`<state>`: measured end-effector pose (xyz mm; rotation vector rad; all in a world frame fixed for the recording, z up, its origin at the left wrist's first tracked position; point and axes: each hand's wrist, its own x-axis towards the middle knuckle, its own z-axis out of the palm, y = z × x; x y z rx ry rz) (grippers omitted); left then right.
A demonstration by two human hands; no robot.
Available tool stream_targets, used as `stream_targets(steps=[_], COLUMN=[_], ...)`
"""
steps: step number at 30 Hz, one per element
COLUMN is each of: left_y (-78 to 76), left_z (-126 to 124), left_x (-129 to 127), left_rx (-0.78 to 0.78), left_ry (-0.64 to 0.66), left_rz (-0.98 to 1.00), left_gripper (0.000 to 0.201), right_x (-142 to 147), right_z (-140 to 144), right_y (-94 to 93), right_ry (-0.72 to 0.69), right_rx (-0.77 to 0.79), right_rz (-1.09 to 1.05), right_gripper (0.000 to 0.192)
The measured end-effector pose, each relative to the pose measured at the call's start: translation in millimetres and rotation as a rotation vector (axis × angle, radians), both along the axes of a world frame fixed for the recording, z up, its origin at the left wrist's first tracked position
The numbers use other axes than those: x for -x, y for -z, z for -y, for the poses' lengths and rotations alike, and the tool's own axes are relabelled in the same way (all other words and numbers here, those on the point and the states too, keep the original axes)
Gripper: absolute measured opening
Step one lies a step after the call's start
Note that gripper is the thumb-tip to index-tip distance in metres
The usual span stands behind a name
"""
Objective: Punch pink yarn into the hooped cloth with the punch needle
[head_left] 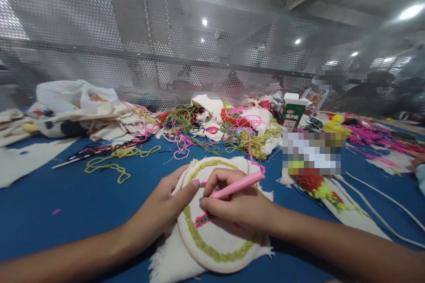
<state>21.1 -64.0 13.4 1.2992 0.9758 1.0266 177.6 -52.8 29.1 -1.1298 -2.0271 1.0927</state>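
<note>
Yarn heap (182,117), carton (294,110) behind | left grip (173,196) holding hoop (224,242) | right grip (241,207) holding pink tool (237,185)

Glaring ceiling lamps (411,12), hazy mesh screen (133,22), pixelated patches, stretched edges

The left hand (171,199) and right hand (237,208) are bare, with slender fingers (218,177) and a left thumb (189,192) rounded at the tip. The left forearm (106,243) and right forearm (332,234) are bare too, slim and smooth, narrowing towards the wrists (274,217).
</note>
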Motion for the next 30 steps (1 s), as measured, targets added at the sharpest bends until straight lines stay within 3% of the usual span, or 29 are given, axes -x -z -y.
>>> stream_targets(steps=[11,18,30], left_y=[-0.3,4.4,3.3], left_z=[-1.2,-1.4,-1.7], left_x=[-0.6,1.2,0.1], left_rx=[-0.024,-0.053,-0.028], left_ry=[0.014,0.012,0.024], left_rz=[-0.057,-0.054,-0.037], left_gripper=[0.035,0.036,0.040], right_x=[0.3,-1.5,1.8], right_z=[2.5,-1.1,0.6], right_y=[-1.9,6.7,2.7], right_ry=[0.025,0.001,0.106], right_rx=[0.010,0.033,0.305], right_rz=[0.006,-0.060,-0.366], right_gripper=[0.007,0.015,0.024])
